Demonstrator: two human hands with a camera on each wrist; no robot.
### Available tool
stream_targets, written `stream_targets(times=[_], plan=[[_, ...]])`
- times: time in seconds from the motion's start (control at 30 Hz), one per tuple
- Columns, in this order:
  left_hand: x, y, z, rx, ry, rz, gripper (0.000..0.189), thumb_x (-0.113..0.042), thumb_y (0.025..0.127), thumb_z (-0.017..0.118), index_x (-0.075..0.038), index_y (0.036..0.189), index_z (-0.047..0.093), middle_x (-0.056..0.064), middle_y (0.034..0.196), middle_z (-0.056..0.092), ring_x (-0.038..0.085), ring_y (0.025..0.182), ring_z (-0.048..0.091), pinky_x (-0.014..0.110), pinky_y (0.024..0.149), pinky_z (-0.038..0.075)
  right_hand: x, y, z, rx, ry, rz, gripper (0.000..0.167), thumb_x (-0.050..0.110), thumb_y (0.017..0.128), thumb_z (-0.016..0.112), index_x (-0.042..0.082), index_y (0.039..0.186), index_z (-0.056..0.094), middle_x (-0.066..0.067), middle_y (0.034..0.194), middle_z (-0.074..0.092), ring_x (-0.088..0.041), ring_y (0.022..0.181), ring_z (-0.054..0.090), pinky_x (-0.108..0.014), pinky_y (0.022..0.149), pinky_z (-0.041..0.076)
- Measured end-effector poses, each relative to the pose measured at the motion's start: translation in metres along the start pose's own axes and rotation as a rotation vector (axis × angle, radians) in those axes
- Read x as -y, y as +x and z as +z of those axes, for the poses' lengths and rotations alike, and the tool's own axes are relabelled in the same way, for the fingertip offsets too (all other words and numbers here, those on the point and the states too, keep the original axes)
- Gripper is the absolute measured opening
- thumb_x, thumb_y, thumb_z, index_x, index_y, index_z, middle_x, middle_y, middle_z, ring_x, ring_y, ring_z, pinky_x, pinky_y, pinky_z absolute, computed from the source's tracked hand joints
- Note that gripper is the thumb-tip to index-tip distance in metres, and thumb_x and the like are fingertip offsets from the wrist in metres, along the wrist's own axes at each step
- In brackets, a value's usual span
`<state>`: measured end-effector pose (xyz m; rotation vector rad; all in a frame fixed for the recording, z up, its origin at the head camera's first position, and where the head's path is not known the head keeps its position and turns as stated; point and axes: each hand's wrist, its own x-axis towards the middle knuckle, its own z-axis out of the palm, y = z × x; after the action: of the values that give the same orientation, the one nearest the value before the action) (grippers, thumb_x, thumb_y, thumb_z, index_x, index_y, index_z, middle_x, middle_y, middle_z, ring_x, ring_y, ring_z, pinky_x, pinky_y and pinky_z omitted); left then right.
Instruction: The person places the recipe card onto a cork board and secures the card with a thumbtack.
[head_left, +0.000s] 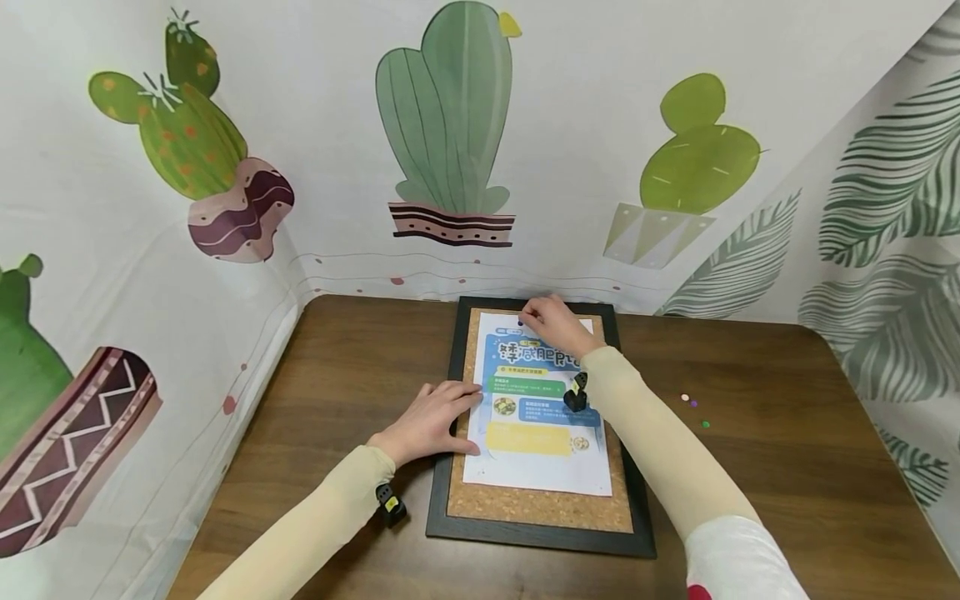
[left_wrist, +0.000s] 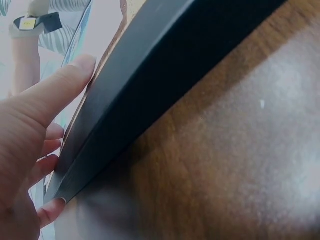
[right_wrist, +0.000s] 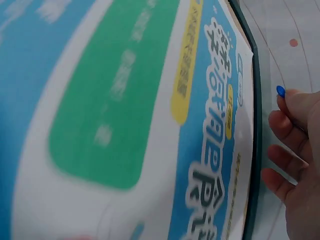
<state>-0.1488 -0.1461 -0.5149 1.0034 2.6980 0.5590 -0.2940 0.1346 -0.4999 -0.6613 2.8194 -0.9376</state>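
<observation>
Broadly, a white cloth (head_left: 573,125) printed with potted cacti and leaves hangs on the far side and at the left and right of a brown wooden table (head_left: 750,492). Around the middle of the table's far half lies a cork board (head_left: 540,510) in a black frame (head_left: 540,537). On the cork lies a printed sheet (head_left: 525,414), with more bare cork at its near end than at its far end.

At the left of the board, the left hand (head_left: 429,421) is spread, thumb well apart from the fingers, its tips reaching over the frame to the sheet's left edge. The right hand (head_left: 557,322) is over the sheet's far edge, its thumb and forefinger pinching a small blue pin (right_wrist: 281,91); whether the pin touches the paper I cannot tell.

To the right of the board, three tiny pieces lie loose on the wood: white (head_left: 685,397) and purple (head_left: 693,403) just beside each other, green (head_left: 706,424) a little nearer.
</observation>
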Motion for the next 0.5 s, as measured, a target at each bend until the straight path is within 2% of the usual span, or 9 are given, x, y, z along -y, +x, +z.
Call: stream_targets(times=[0.2, 0.37, 0.5], plan=[[0.0, -0.001, -0.001, -0.004, 0.001, 0.009, 0.088, -0.058, 0.085, 0.081, -0.007, 0.152, 0.055, 0.007, 0.159, 0.048, 0.027, 0.143, 0.044, 0.05, 0.102, 0.037, 0.006, 0.013, 0.009, 0.0, 0.07, -0.01, 0.023, 0.019, 0.108, 0.06, 0.004, 0.102, 0.075, -0.006, 0.084, 0.066, -0.027, 0.088, 0.05, -0.043, 0.088, 0.038], [0.001, -0.001, 0.0, -0.012, 0.016, 0.02, 0.088, -0.058, 0.085, 0.081, -0.008, 0.152, 0.055, 0.007, 0.158, 0.049, 0.026, 0.143, 0.044, 0.048, 0.1, 0.037, 0.008, 0.023, 0.019, 0.005, 0.095, -0.006, 0.025, 0.02, 0.108, 0.058, 0.005, 0.101, 0.076, -0.004, 0.081, 0.064, -0.026, 0.087, 0.05, -0.044, 0.09, 0.038], [0.0, -0.001, 0.0, -0.014, 0.035, 0.028, 0.087, -0.059, 0.085, 0.08, -0.008, 0.151, 0.055, 0.006, 0.157, 0.05, 0.025, 0.142, 0.044, 0.046, 0.099, 0.037, 0.007, 0.029, 0.028, -0.027, 0.09, -0.016, 0.025, 0.021, 0.107, 0.059, 0.006, 0.096, 0.076, -0.004, 0.08, 0.063, -0.026, 0.085, 0.049, -0.045, 0.093, 0.036]])
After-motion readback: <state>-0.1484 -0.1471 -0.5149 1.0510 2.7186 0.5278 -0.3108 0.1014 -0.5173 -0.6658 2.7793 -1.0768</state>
